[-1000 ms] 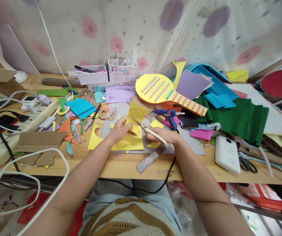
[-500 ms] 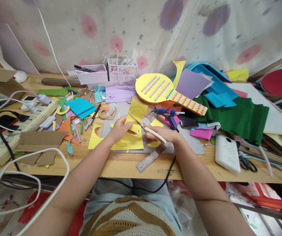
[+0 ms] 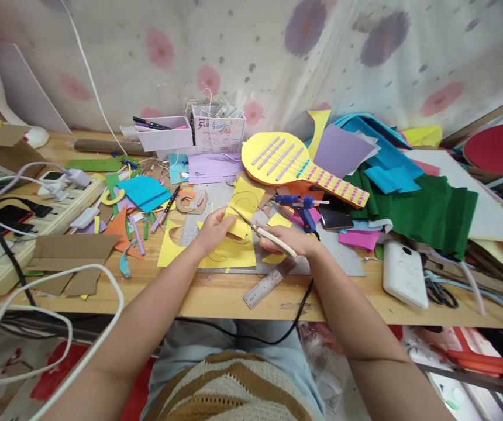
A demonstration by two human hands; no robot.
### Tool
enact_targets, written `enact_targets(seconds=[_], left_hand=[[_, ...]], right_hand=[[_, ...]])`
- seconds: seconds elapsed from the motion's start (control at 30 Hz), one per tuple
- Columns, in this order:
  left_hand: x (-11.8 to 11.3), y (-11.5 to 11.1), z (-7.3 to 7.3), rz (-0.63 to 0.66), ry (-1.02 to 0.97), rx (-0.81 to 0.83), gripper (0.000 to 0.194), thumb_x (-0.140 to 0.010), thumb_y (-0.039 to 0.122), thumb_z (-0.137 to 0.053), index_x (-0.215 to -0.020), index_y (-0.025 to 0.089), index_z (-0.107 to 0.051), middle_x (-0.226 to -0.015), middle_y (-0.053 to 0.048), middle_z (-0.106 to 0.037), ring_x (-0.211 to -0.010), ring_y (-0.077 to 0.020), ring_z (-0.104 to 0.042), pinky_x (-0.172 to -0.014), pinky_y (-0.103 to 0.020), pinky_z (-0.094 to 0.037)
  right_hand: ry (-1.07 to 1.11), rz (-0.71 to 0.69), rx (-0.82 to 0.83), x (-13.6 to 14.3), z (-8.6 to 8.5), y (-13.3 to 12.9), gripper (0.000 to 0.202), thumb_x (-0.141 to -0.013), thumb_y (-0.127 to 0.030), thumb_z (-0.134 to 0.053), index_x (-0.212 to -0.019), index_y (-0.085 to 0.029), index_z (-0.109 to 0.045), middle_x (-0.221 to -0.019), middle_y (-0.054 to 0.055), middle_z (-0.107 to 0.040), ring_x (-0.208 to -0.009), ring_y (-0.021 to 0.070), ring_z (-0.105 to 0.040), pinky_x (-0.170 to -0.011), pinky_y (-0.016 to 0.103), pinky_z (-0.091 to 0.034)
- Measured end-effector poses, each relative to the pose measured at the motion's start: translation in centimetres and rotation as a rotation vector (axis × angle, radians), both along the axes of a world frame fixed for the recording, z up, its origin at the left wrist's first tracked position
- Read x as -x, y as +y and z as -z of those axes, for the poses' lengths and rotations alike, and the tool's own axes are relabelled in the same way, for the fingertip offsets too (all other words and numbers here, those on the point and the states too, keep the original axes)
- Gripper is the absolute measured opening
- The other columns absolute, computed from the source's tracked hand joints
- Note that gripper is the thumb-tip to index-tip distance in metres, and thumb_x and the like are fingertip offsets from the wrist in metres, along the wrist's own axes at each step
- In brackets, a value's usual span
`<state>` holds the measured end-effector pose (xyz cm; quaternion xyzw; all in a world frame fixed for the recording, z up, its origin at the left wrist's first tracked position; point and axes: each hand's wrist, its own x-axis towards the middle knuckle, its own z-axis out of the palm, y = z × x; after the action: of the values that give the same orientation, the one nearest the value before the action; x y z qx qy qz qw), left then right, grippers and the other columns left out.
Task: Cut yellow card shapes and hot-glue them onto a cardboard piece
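My left hand (image 3: 214,233) pinches a small yellow paper piece (image 3: 246,197) with curved pencil lines on it. Wrapped round the white handles of the scissors (image 3: 276,241) is my right hand (image 3: 297,238); the metal blades point up and left and touch the paper's lower part. Under the raised piece lies a larger yellow sheet (image 3: 240,255) with drawn curves, on a grey cutting mat (image 3: 343,257). A yellow scrap (image 3: 170,251) with a round cut-out is left of it.
Behind the hands lies a yellow paper instrument (image 3: 260,155). A blue glue gun (image 3: 302,206) is right of the paper. A metal ruler (image 3: 269,283) sits near the front edge, a white power bank (image 3: 405,273) further right. A power strip (image 3: 80,199) and cables fill the left.
The small yellow piece has tilted slightly to the right in my left hand. Both hands stay in nearly the same place.
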<state>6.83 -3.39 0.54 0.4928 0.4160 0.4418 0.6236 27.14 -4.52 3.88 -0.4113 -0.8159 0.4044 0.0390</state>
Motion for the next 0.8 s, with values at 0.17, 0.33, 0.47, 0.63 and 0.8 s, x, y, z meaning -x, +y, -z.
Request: enact_targets(seconds=[0.17, 0.33, 0.47, 0.63, 0.8], left_hand=[[-0.2, 0.0, -0.1, -0.050, -0.027, 0.060, 0.026, -0.071, 0.041, -0.055, -0.077, 0.016, -0.056, -0.068, -0.003, -0.063, -0.071, -0.0192, -0.064, -0.056, -0.030, -0.056], [-0.3, -0.1, -0.2, -0.076, -0.045, 0.063, 0.027, -0.071, 0.043, -0.055, -0.074, 0.016, -0.054, -0.069, -0.003, -0.062, -0.071, -0.0198, -0.064, -0.057, -0.032, -0.056], [-0.3, 0.0, 0.0, -0.087, -0.047, 0.041, 0.029, -0.071, 0.045, -0.055, -0.072, 0.016, -0.053, -0.068, -0.002, -0.061, -0.072, -0.0190, -0.063, -0.059, -0.032, -0.056], [-0.3, 0.1, 0.3, -0.101, -0.051, 0.037, 0.029, -0.072, 0.045, -0.054, -0.070, 0.017, -0.052, -0.067, -0.002, -0.060, -0.071, -0.0185, -0.063, -0.058, -0.032, -0.056], [-0.4, 0.0, 0.2, -0.112, -0.069, 0.040, 0.027, -0.073, 0.044, -0.053, -0.070, 0.017, -0.052, -0.066, -0.002, -0.059, -0.071, -0.0185, -0.062, -0.059, -0.032, -0.057]], right_hand=[[0.007, 0.010, -0.025, 0.0, 0.4, 0.0, 0.050, -0.078, -0.066, -0.037, -0.068, -0.017, -0.041, -0.058, -0.002, -0.043, -0.054, 0.0096, -0.037, -0.052, 0.023, -0.031], [0.035, 0.029, 0.024, -0.1, 1.1, 0.1, 0.049, -0.078, -0.065, -0.040, -0.067, -0.017, -0.040, -0.058, -0.003, -0.040, -0.051, 0.0083, -0.035, -0.049, 0.022, -0.029], [0.064, 0.064, 0.095, -0.1, 1.2, 0.0, 0.047, -0.076, -0.064, -0.043, -0.068, -0.018, -0.038, -0.057, -0.004, -0.039, -0.049, 0.0076, -0.033, -0.047, 0.022, -0.028], [0.099, 0.088, 0.149, 0.0, 1.0, -0.1, 0.046, -0.075, -0.062, -0.048, -0.069, -0.018, -0.038, -0.056, -0.005, -0.038, -0.050, 0.0074, -0.033, -0.047, 0.022, -0.029], [0.136, 0.088, 0.187, 0.1, 1.0, -0.2, 0.044, -0.075, -0.060, -0.050, -0.069, -0.018, -0.037, -0.056, -0.005, -0.037, -0.049, 0.0070, -0.032, -0.047, 0.022, -0.027]])
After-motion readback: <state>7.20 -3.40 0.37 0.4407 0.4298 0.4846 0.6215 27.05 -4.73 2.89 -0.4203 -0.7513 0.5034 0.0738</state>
